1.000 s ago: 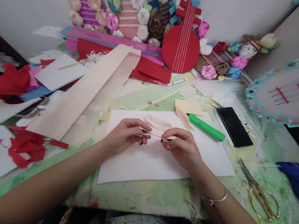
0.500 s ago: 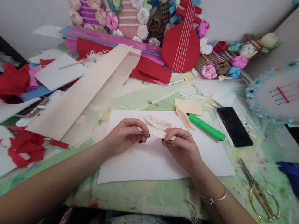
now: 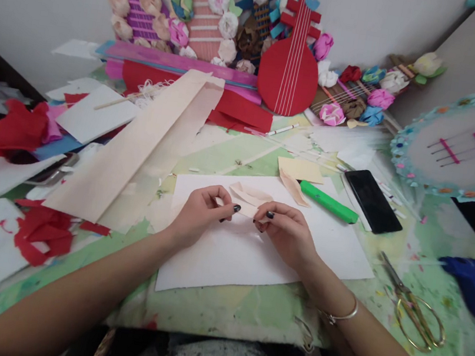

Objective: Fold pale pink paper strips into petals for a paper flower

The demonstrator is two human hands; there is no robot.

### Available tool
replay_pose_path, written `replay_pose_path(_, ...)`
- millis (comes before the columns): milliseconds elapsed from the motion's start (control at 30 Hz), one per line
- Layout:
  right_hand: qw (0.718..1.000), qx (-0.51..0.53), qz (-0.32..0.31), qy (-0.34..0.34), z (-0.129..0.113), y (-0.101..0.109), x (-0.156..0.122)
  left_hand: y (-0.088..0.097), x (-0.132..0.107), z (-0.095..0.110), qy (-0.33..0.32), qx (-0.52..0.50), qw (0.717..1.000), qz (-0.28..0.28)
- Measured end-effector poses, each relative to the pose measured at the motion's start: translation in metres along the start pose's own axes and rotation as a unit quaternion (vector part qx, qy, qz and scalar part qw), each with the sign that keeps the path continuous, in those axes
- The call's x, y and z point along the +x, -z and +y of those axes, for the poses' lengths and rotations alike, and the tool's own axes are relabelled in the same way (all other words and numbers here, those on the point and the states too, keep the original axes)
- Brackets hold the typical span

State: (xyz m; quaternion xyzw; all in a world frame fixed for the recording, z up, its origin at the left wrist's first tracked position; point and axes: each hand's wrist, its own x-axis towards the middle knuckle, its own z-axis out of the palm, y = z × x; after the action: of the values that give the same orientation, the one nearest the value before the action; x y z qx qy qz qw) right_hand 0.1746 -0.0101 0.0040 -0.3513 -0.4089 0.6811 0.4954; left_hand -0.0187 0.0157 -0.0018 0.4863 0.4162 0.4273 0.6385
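A small cream strip of crepe paper [image 3: 246, 210] is stretched between my two hands above a white sheet [image 3: 224, 265]. My left hand [image 3: 209, 211] pinches its left end between thumb and fingers. At the other end, my right hand [image 3: 281, 227] grips the strip with thumb and fingertips. Just beyond the hands lies a curled cream paper piece [image 3: 250, 193] on the sheet. Another curled peach piece [image 3: 294, 187] rests against a green glue-stick-like tube [image 3: 327, 202], near a pale yellow paper square [image 3: 301, 170].
Gold-handled scissors [image 3: 416, 309] and a blue glue gun [image 3: 469, 284] lie at right, with a black phone [image 3: 373, 201] behind. A long cream crepe sheet [image 3: 133, 156] and red scraps [image 3: 44, 232] cover the left. Paper-flower instruments, including a red lute [image 3: 287, 78], line the wall.
Both thumbs have shifted, so their dark nails now show on top of the strip. My hands have drawn slightly closer together, and less of the strip shows between them.
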Motion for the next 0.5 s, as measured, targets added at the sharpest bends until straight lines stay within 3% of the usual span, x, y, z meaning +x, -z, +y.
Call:
replay_pose_path(133,1.0,-0.018,0.006,0.004,0.004,0.001,0.001,0.0,0.001,-0.001,0.005,0.003,1.0,0.008)
replay_pose_path(333,0.989,-0.14,0.007,0.05,0.011,0.01,0.003,-0.002,0.001,0.004,0.024,-0.057,0.998,0.026)
replay_pose_path(500,0.978,-0.194,0.052,0.058,0.013,0.014,0.005,-0.001,0.0,0.003,-0.004,-0.026,1.0,0.01)
